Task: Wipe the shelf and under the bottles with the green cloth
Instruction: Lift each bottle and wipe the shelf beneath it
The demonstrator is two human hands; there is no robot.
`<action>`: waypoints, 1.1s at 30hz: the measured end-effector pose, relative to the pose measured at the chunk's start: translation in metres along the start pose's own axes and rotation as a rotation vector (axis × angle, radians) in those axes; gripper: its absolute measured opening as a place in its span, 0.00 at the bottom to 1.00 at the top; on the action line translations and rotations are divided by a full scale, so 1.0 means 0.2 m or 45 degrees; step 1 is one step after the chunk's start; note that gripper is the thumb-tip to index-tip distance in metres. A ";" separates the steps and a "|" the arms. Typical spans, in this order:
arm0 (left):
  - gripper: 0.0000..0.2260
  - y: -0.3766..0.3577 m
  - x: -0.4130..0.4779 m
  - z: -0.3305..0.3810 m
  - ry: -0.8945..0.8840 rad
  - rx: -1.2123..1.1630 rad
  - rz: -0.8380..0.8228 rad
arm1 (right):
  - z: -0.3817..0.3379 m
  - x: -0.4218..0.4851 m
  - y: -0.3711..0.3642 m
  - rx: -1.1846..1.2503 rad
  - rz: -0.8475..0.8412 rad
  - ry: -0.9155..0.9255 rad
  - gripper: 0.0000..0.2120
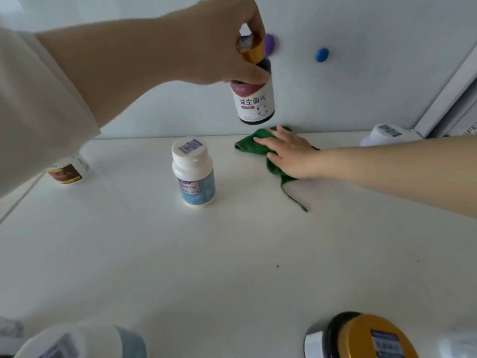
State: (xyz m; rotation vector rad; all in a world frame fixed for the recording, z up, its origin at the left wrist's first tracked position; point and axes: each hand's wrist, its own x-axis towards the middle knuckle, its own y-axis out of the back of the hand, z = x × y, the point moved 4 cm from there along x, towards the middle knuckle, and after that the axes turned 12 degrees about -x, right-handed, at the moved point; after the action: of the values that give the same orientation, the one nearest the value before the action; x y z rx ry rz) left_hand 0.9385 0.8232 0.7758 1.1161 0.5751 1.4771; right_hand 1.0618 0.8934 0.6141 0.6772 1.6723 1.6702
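Note:
My left hand (219, 45) grips a dark bottle (254, 99) with a gold cap and white label by its neck, lifted clear above the white shelf (232, 241). Below and just right of it, my right hand (289, 153) lies flat with straight fingers on the green cloth (251, 144), pressing it to the shelf near the back wall. A thin corner of the cloth trails toward me. A white bottle with a blue label (193, 174) stands upright left of the cloth.
A brown-labelled bottle (68, 171) stands at the far left, partly behind my sleeve. Another white bottle (384, 134) sits at the back right. Two bottles, white-capped (77, 342) and gold-capped (366, 337), stand at the near edge. Purple (270, 43) and blue (322, 55) knobs stick to the wall.

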 end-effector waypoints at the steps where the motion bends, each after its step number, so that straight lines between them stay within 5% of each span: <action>1: 0.21 -0.02 -0.02 0.01 0.003 0.018 -0.036 | -0.03 -0.06 0.00 0.001 -0.035 0.066 0.23; 8: 0.19 -0.24 -0.10 0.01 0.010 -0.019 -0.271 | -0.16 -0.64 -0.05 -0.013 -0.279 0.758 0.24; 19: 0.21 -0.45 -0.14 -0.01 -0.018 -0.045 -0.376 | -0.14 -0.68 -0.04 -0.047 -0.386 0.771 0.26; 25: 0.30 -0.33 -0.25 -0.01 -0.103 0.004 -0.428 | -0.14 -0.68 -0.05 -0.039 -0.365 0.789 0.26; 33: 0.18 -0.14 -0.49 -0.25 0.150 -0.024 -0.435 | -0.15 -0.65 -0.07 -0.045 -0.264 0.782 0.25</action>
State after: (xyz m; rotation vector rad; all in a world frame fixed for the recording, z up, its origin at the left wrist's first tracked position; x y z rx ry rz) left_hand 0.8991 0.7491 0.6985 0.8695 0.7908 1.2526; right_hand 1.1229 0.7747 0.6123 -0.0518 2.0301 1.8570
